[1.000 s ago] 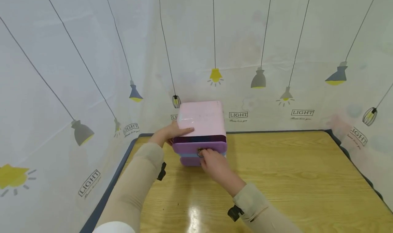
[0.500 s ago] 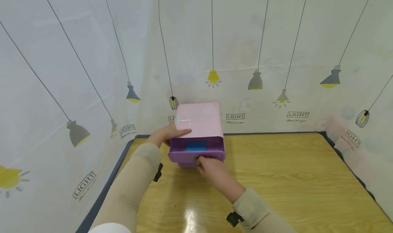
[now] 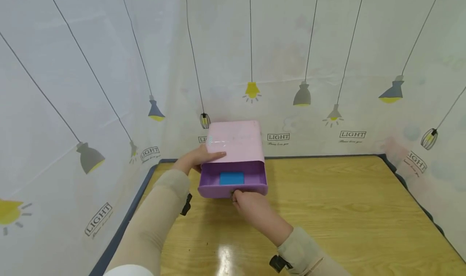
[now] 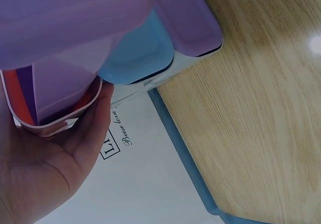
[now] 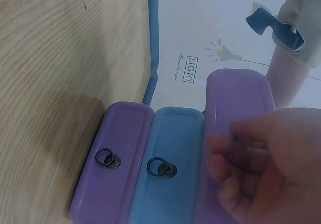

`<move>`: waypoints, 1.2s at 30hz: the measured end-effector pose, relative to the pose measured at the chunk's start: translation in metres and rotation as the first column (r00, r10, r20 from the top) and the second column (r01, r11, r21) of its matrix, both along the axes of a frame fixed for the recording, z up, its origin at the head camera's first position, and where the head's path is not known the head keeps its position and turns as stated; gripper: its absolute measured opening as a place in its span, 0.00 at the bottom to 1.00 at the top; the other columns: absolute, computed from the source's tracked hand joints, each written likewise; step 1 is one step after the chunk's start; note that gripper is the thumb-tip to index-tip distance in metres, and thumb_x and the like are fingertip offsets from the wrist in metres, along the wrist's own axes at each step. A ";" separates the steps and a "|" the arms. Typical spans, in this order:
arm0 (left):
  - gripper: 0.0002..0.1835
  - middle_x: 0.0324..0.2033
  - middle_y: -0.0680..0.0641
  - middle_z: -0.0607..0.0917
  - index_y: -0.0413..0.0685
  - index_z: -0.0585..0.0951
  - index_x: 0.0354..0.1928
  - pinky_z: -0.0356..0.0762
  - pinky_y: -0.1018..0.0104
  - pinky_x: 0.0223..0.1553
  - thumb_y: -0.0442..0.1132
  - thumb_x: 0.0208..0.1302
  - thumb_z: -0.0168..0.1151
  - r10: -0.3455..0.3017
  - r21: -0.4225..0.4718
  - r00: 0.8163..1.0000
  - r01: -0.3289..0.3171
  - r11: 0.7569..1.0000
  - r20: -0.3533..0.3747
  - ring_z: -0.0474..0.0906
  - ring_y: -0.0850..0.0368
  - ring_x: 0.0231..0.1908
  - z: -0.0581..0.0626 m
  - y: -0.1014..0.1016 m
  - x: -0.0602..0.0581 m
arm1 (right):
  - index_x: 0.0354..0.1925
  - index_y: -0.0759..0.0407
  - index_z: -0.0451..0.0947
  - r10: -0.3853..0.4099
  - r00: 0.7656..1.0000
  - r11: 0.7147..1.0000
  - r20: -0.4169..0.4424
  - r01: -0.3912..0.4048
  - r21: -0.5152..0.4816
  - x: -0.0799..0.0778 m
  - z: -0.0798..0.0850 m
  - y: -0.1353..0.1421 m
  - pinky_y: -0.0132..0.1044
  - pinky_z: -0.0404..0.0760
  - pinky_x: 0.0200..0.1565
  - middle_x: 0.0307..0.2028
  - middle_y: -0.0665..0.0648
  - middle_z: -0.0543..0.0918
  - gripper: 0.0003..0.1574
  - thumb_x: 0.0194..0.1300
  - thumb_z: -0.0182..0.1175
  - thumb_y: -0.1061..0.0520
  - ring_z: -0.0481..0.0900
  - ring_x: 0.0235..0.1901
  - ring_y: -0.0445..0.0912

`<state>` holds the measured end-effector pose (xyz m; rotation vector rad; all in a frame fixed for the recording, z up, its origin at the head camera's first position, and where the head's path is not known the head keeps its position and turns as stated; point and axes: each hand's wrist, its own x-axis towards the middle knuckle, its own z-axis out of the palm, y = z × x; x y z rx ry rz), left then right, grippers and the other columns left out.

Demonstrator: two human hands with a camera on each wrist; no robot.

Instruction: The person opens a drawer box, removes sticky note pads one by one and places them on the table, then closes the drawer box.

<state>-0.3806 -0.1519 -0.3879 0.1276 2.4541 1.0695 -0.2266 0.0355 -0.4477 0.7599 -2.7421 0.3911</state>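
A small drawer cabinet with a pink top [image 3: 236, 140] stands at the back of the table. Its purple top drawer [image 3: 211, 192] is pulled well out, and a flat blue rectangular thing [image 3: 231, 178] lies inside. My left hand [image 3: 196, 156] grips the cabinet's left side, thumb over the top, fingers along the wall in the left wrist view. At the middle of the drawer front, my right hand [image 3: 258, 209] pinches the pull ring, which the fingers mostly hide. Below, a blue drawer [image 5: 168, 143] and another purple drawer [image 5: 118, 148] stay closed, each with a metal ring.
The wooden table [image 3: 346, 211] stretches in front and to the right of the cabinet, with a dark blue edge at the back and sides. A white sheet [image 3: 327, 45] printed with lamps hangs right behind and on both sides.
My right hand has drawn the top drawer out toward me, from nearly closed to wide open, bringing the blue thing into view. The left hand has kept its hold on the cabinet.
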 end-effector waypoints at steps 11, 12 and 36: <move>0.50 0.56 0.42 0.65 0.56 0.45 0.67 0.78 0.56 0.32 0.66 0.48 0.59 0.010 -0.010 1.000 -0.010 1.000 0.001 0.74 0.46 0.44 -0.004 0.000 -0.004 | 0.23 0.55 0.65 0.058 0.997 0.998 -0.043 -0.057 0.038 0.016 0.003 0.000 0.30 0.67 0.15 0.15 0.46 0.69 0.10 0.59 0.55 0.60 0.67 0.14 0.39; 0.50 0.56 0.42 0.65 0.55 0.45 0.67 0.78 0.56 0.32 0.66 0.49 0.59 0.009 -0.012 1.000 -0.009 1.000 0.002 0.74 0.46 0.44 -0.004 -0.001 -0.005 | 0.23 0.55 0.65 0.067 0.997 0.997 -0.039 -0.065 0.038 0.018 0.004 0.000 0.30 0.66 0.15 0.15 0.46 0.68 0.10 0.59 0.55 0.61 0.66 0.14 0.38; 0.52 0.51 0.42 0.69 0.56 0.46 0.67 0.78 0.56 0.30 0.68 0.46 0.59 0.005 -0.005 1.000 -0.005 1.000 -0.029 0.77 0.47 0.39 -0.008 -0.003 -0.004 | 0.28 0.51 0.71 0.142 0.987 0.983 0.075 -0.150 0.108 0.037 0.013 0.001 0.30 0.69 0.17 0.18 0.43 0.70 0.11 0.57 0.60 0.47 0.68 0.16 0.37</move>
